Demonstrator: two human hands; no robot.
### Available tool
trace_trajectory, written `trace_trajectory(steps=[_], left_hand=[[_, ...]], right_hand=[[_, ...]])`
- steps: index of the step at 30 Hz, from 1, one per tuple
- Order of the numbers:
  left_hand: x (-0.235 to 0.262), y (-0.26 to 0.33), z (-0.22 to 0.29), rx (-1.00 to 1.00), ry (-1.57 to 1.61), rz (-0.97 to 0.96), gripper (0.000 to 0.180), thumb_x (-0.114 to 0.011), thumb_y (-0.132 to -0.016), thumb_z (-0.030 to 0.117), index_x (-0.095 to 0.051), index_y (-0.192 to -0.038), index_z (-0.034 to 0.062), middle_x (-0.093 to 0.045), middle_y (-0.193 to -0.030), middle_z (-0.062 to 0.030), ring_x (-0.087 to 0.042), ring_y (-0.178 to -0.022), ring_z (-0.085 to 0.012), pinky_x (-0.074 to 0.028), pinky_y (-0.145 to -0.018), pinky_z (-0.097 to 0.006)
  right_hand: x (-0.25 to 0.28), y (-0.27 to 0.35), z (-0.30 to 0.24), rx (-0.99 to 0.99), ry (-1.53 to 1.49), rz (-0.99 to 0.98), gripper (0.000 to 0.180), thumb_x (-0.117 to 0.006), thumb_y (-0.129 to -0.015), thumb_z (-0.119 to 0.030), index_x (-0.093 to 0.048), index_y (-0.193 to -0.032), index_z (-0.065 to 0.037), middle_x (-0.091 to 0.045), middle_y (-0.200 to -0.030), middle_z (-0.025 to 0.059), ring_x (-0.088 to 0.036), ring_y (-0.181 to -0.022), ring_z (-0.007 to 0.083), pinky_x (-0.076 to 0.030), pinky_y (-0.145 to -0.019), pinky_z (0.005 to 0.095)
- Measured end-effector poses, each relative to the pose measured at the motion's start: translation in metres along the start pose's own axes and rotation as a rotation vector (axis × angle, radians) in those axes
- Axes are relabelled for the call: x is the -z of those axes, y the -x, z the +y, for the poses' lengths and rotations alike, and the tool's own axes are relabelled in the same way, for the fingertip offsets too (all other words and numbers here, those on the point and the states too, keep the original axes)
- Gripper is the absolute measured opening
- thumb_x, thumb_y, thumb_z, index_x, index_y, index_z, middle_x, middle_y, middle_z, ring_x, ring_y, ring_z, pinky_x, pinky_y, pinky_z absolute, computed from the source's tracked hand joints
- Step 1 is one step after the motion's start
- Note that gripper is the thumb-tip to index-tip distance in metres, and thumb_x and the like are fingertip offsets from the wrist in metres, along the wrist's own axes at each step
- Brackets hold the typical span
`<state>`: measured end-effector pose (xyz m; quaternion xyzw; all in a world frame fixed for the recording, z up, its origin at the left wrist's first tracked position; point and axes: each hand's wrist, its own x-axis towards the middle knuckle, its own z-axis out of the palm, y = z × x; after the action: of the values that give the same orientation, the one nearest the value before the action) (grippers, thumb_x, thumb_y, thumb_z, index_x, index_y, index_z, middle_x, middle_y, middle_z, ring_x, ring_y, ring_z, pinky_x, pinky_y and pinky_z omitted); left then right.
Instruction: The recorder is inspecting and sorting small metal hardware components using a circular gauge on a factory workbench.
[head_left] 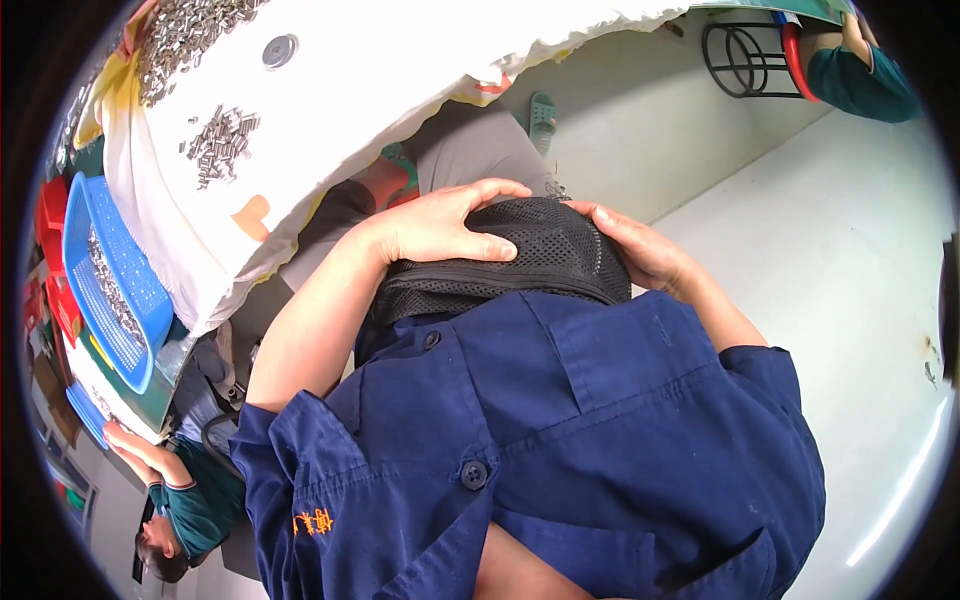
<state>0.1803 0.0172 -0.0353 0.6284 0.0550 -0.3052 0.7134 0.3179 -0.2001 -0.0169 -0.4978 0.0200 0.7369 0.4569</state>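
Observation:
A black mesh pouch (545,240) with a zipper lies against my waist, over my lap. My left hand (440,225) rests on its left side, thumb and fingers spread apart on the mesh. Against the pouch's right side lies my right hand (645,245), its fingers stretched out and partly hidden behind the pouch. Neither hand visibly grips anything. The front of my dark blue shirt (560,430) fills the view below the pouch.
A white-covered table (330,110) ahead holds heaps of small metal pieces (220,145) and a grey round disc (280,51). At left stands a blue basket (120,275) of metal pieces. Co-workers sit at lower left and upper right, one on a red stool (797,62).

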Motion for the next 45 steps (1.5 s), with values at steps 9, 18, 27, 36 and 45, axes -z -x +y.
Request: trace_trajectory(steps=[9,18,27,36,45], left_hand=[[0.001,0.004,0.004,0.009,-0.005,-0.022,0.068,-0.062,-0.076,0.039,-0.035,-0.129,0.0073,-0.051,-0.112,-0.0113,-0.047,-0.106,-0.0193,-0.035,-0.093,-0.031],[-0.002,-0.011,-0.004,0.034,-0.011,0.017,0.062,-0.053,-0.081,0.046,-0.038,-0.126,0.0057,-0.048,-0.121,-0.0138,-0.045,-0.113,-0.0208,-0.034,-0.095,-0.031],[-0.002,-0.048,-0.008,0.048,-0.042,-0.080,0.059,-0.048,-0.084,0.044,-0.037,-0.128,0.0071,-0.046,-0.122,-0.0134,-0.041,-0.115,-0.0210,-0.032,-0.097,-0.032],[0.000,0.031,-0.026,-0.007,-0.110,0.331,0.058,-0.053,-0.081,0.043,-0.041,-0.124,0.0057,-0.045,-0.123,-0.0134,-0.043,-0.115,-0.0223,-0.034,-0.095,-0.033],[-0.067,0.137,-0.050,0.414,-0.132,0.702,0.028,-0.067,-0.073,0.019,-0.058,-0.095,0.0039,-0.056,-0.077,-0.0034,-0.052,-0.068,-0.0122,-0.044,-0.065,-0.026]], right_hand=[[0.002,0.002,0.003,-0.015,-0.074,0.044,0.054,-0.045,-0.087,-0.040,-0.038,-0.125,-0.002,-0.047,-0.120,0.0087,-0.046,-0.109,0.0162,-0.038,-0.093,0.0299],[0.017,-0.006,0.017,-0.077,-0.133,0.170,0.044,-0.044,-0.089,-0.034,-0.043,-0.120,-0.002,-0.053,-0.112,0.0097,-0.054,-0.098,0.0170,-0.044,-0.085,0.0300],[0.033,0.023,0.043,-0.185,-0.415,0.280,0.043,-0.045,-0.089,-0.032,-0.044,-0.119,-0.002,-0.052,-0.114,0.0100,-0.052,-0.101,0.0175,-0.042,-0.088,0.0319],[0.045,0.020,0.043,-0.111,-0.350,0.165,0.042,-0.044,-0.090,-0.032,-0.043,-0.122,-0.006,-0.050,-0.118,0.0080,-0.049,-0.104,0.0178,-0.039,-0.090,0.0319],[-0.016,0.019,-0.043,0.330,1.088,0.160,0.043,-0.061,-0.076,-0.015,-0.049,-0.117,-0.009,-0.053,-0.110,0.0085,-0.049,-0.101,0.0199,-0.040,-0.086,0.0322]])
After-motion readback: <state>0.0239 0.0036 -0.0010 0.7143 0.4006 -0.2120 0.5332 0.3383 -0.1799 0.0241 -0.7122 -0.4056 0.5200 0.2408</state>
